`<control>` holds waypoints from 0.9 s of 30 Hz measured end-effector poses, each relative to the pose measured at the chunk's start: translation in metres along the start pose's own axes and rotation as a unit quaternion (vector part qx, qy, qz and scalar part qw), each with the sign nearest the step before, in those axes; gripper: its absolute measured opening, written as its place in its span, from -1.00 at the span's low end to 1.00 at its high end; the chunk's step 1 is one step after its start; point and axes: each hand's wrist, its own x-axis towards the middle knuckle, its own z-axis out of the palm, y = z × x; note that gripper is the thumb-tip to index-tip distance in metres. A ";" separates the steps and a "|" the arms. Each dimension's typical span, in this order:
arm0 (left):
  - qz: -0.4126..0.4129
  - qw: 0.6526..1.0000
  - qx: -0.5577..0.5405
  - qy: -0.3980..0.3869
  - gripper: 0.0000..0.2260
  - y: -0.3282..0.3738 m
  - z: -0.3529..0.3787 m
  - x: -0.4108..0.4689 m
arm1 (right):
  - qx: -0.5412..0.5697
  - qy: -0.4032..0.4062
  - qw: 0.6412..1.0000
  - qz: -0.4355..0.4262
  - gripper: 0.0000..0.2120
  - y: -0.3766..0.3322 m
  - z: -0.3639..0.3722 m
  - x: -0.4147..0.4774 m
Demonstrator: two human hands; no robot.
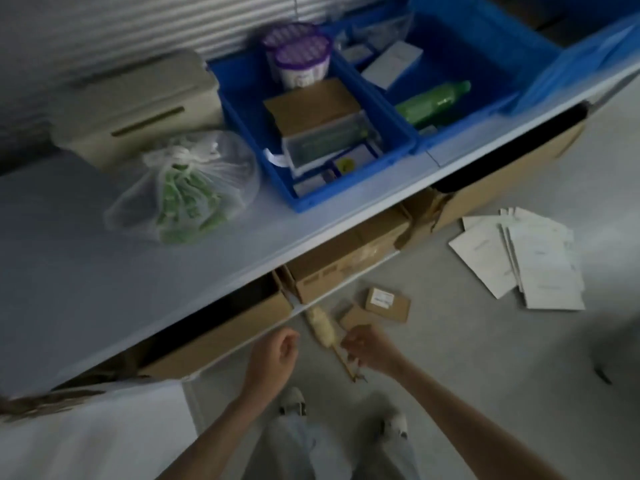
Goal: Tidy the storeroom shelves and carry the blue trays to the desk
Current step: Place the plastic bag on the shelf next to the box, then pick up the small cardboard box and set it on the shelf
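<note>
Two blue trays stand on the white shelf (104, 271). The nearer blue tray (346, 192) holds a brown box, a clear case and two purple-lidded tubs. The farther blue tray (485, 64) holds a green bottle and white boxes. Below the shelf edge, my right hand (367, 348) grips the wooden handle of a small cream duster (322, 327). My left hand (273, 355) hovers beside it, fingers loosely curled around nothing.
A mesh bag of green items (187, 192) and a beige box (138, 112) sit left of the trays. Cardboard boxes (346, 254) fill the lower shelf. White papers (530, 258) and two small brown boxes (384, 304) lie on the floor.
</note>
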 end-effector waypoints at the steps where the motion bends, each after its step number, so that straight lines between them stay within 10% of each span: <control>1: -0.042 0.998 -0.026 -0.035 -0.92 -0.004 0.025 0.001 | 0.040 0.007 0.998 0.039 -0.84 0.027 -0.003 0.005; 9: -0.353 0.890 -0.278 -0.079 -0.76 -0.072 0.293 0.117 | 0.101 0.081 0.981 0.147 -0.80 0.254 -0.016 0.187; 19: -0.349 0.898 -0.256 0.071 -0.83 -0.315 0.574 0.307 | -0.373 0.079 0.924 -0.038 0.04 0.469 0.135 0.537; 23: -0.328 0.887 -0.295 0.138 -0.64 -0.344 0.593 0.322 | -0.314 0.135 0.936 -0.082 0.14 0.481 0.153 0.553; 27: -0.329 0.876 -0.329 0.130 -0.55 -0.324 0.593 0.317 | -0.186 0.025 0.975 -0.117 0.11 0.467 0.131 0.531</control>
